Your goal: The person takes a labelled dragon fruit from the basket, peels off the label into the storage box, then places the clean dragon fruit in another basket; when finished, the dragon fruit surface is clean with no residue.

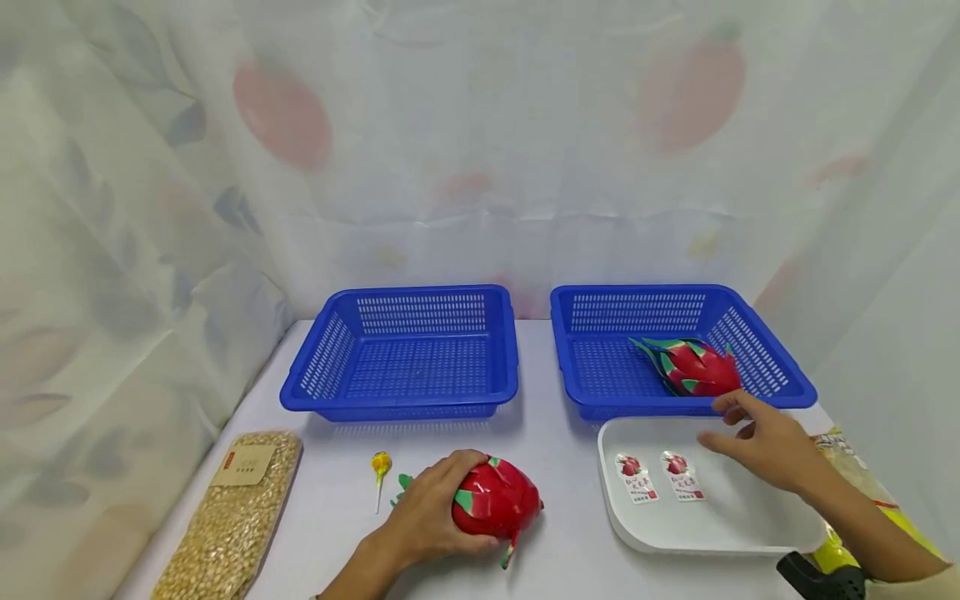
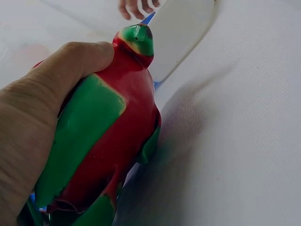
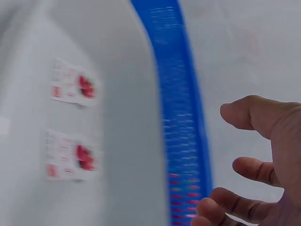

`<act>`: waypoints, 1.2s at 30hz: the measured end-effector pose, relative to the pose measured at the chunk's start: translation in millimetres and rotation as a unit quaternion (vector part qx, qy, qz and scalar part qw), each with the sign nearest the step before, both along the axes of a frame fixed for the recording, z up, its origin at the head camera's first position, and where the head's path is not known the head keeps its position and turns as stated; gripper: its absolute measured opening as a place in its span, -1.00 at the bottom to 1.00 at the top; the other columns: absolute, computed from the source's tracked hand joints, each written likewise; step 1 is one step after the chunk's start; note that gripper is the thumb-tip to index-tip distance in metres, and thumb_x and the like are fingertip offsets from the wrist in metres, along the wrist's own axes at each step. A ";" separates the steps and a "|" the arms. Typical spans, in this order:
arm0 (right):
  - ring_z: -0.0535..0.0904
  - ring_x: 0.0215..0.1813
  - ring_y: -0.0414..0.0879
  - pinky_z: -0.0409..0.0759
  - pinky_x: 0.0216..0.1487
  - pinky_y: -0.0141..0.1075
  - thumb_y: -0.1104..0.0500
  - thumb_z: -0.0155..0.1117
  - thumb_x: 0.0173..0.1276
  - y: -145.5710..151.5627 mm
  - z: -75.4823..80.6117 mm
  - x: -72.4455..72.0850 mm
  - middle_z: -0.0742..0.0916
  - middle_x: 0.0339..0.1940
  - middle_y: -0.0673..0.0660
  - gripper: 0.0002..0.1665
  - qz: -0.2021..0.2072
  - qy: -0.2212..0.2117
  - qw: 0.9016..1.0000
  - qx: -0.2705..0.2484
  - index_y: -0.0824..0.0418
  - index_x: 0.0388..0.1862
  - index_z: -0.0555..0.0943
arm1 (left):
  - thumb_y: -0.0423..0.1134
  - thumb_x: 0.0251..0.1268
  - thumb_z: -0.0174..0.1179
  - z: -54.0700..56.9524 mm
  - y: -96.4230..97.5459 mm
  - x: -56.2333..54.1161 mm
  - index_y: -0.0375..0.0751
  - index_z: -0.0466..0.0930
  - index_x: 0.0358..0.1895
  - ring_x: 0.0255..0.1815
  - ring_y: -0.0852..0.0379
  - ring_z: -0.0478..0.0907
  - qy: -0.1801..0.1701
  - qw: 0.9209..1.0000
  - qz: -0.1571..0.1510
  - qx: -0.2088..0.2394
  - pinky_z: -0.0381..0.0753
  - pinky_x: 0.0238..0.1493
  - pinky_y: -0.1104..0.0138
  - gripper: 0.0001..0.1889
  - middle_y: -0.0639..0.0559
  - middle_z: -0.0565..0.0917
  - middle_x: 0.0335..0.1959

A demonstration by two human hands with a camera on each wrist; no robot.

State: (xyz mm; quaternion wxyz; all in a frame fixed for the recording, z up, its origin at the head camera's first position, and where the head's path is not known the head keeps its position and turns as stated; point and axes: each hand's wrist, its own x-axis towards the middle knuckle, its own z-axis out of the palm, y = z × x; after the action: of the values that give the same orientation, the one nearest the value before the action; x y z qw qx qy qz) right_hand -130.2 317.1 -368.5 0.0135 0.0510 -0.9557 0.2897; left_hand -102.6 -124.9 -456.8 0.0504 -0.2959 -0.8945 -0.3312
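My left hand (image 1: pixel 438 512) grips a red dragon fruit (image 1: pixel 497 498) with green scales, low over the white table in the middle. In the left wrist view the thumb lies along the dragon fruit (image 2: pixel 117 136), near its green-tipped end. My right hand (image 1: pixel 768 442) hangs over the far right part of a white tray (image 1: pixel 735 529), its fingers loosely bent and holding nothing. Two dragon fruit stickers, a left one (image 1: pixel 636 479) and a right one (image 1: pixel 682 477), lie in that tray. Behind it, a second dragon fruit (image 1: pixel 697 368) lies in the right blue basket (image 1: pixel 570 375).
A left blue basket (image 1: pixel 397 408) stands at the back of the table. In front of it lies a yellow lollipop (image 1: pixel 381 471). A bag of pale kernels (image 1: pixel 232 517) lies at the left edge. At the right, a yellow-and-clear bag (image 1: pixel 862 483) is partly hidden by the right arm.
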 end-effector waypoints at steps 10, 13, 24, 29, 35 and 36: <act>0.44 -0.10 0.31 0.65 -0.45 -0.01 -0.05 0.36 0.26 32.5 34.6 -12.8 0.44 0.07 0.47 -0.26 -0.030 0.078 0.996 -0.008 0.42 0.20 0.37 | 0.30 -0.20 0.45 0.1 0.1 0.8 0.18 0.27 0.32 0.13 0.16 0.46 0.006 1.000 0.000 0.004 0.59 -0.04 0.06 -0.08 0.28 0.44 0.19; 0.37 -0.05 0.42 0.61 -0.42 0.15 -0.06 0.35 0.26 44.5 35.1 -20.0 0.34 0.16 0.54 -0.22 -0.046 0.091 0.995 -0.009 0.41 0.25 0.34 | 0.32 -0.18 0.43 0.6 -0.3 1.1 0.18 0.27 0.33 0.14 0.14 0.46 -0.003 1.000 0.002 0.001 0.59 -0.04 0.07 -0.08 0.27 0.44 0.19; 0.14 0.13 0.58 0.29 -0.18 0.52 -0.08 0.28 0.29 91.9 12.2 -44.5 0.14 0.33 0.62 -0.10 -0.070 0.070 0.995 -0.016 0.46 0.36 0.19 | 0.30 -0.20 0.45 3.1 0.1 1.1 0.20 0.26 0.34 0.15 0.15 0.44 -0.017 1.000 0.001 0.000 0.59 -0.03 0.10 -0.07 0.28 0.43 0.20; 0.02 0.26 0.64 0.20 -0.18 0.56 -0.09 0.32 0.24 105.2 0.8 -51.9 0.02 0.44 0.56 -0.03 -0.032 0.042 0.998 -0.019 0.49 0.37 0.16 | 0.32 -0.20 0.44 4.2 -0.1 0.4 0.24 0.25 0.34 0.17 0.18 0.42 -0.035 0.999 0.004 0.000 0.58 -0.02 0.13 -0.07 0.32 0.41 0.21; -0.16 0.32 0.67 0.13 -0.16 0.56 -0.07 0.35 0.20 114.8 -13.0 -59.7 -0.14 0.50 0.49 -0.02 0.002 0.017 1.000 -0.007 0.52 0.33 0.18 | 0.34 -0.18 0.42 4.0 -2.0 -0.7 0.20 0.24 0.35 0.15 0.09 0.44 -0.025 1.000 -0.006 -0.004 0.60 -0.07 0.14 -0.07 0.25 0.42 0.21; -0.17 0.32 0.67 0.13 -0.15 0.56 -0.08 0.35 0.20 115.6 -14.9 -60.8 -0.17 0.50 0.48 -0.01 0.005 0.011 1.000 -0.005 0.53 0.34 0.17 | 0.34 -0.18 0.42 4.1 -2.3 -0.8 0.19 0.24 0.35 0.15 0.07 0.45 -0.024 1.000 -0.007 -0.005 0.61 -0.07 0.14 -0.07 0.24 0.42 0.21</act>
State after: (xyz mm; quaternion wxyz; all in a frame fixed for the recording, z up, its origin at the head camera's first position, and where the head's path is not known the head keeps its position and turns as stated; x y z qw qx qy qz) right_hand -191.0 432.7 -383.4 0.0229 0.0593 -0.9539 0.2934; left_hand -103.4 -127.2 -452.7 0.0249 -0.2945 -0.8951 -0.3339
